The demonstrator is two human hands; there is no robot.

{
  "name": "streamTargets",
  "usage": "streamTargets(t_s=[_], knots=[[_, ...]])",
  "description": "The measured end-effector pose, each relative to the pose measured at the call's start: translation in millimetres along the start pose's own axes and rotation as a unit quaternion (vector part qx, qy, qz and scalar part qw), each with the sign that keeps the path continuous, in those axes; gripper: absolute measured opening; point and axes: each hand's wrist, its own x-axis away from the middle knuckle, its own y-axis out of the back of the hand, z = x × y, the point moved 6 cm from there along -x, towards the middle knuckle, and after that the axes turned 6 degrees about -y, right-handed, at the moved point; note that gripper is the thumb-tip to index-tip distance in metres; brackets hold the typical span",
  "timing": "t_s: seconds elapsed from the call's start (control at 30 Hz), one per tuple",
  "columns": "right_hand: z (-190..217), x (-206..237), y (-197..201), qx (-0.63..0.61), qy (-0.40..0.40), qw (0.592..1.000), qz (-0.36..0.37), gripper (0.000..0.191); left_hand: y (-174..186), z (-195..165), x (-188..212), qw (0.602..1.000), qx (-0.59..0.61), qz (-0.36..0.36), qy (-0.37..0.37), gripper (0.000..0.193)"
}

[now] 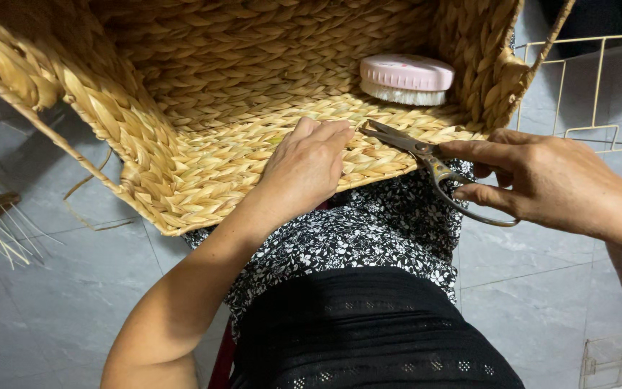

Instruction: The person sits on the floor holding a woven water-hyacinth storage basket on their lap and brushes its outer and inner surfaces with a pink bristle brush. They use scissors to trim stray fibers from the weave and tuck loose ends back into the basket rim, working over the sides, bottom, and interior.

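At frame centre: left hand [307,167] flat, fingers together, pressing basket [203,144] wall. Right hand [541,180] clamped on scissors [426,160], blades slightly apart, pointing upper left toward left fingertips [340,132], nearly touching. Pink brush [406,79] inside basket.

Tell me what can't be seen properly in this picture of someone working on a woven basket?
- Basket: its top and far wall are cut off by the upper edge of the head view.
- Scissors: the right hand covers part of the handles.
- Weave under the left hand: hidden by the palm.
- Brush: the bristles' underside faces away.
- Wire rack: runs off the right edge.
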Motion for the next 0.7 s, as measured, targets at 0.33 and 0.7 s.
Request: streamTargets(t_s=[0.33,0.7], knots=[[-0.7,-4.1,3.0,-0.017,0.013,1.000,-0.015,0.070,-0.5,-1.2,-0.7,1.000,-0.006,0.005,-0.001,0.037],[1.0,-8.4,7.0,-0.012,0.016,1.000,-0.007,0.071,0.4,-1.5,-0.2,1.000,-0.002,-0.003,-0.006,0.035]])
